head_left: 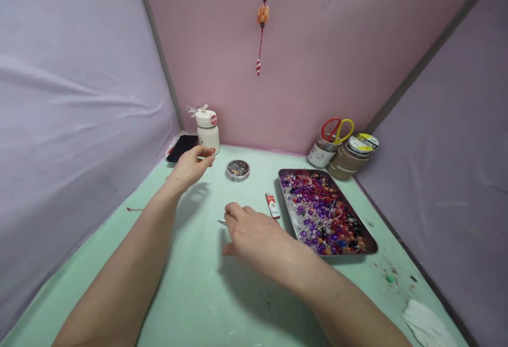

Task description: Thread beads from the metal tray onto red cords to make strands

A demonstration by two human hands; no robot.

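My left hand [193,166] is held over the back left of the table, in front of a white bottle [208,134]. Its fingers stretch to the right, a little apart, with nothing visible between them. Lower and to the right, my right hand [254,235] hovers palm down, thumb spread away from the fingers. A pointed metal tip [222,222] pokes out beside its fingers; the rest of that tool is hidden behind the hand. Just beyond the right hand lies a red and white lighter [272,206]. A round clear case [238,170] with small dark pieces sits between both hands.
At right is a metal tray [291,220] of mixed beads and red thread. Behind it stand a jar [322,152] with red and yellow scissors handles and a brown jar [347,163]. A phone [182,148] lies back left. A beaded cord [263,15] hangs at the pink wall.
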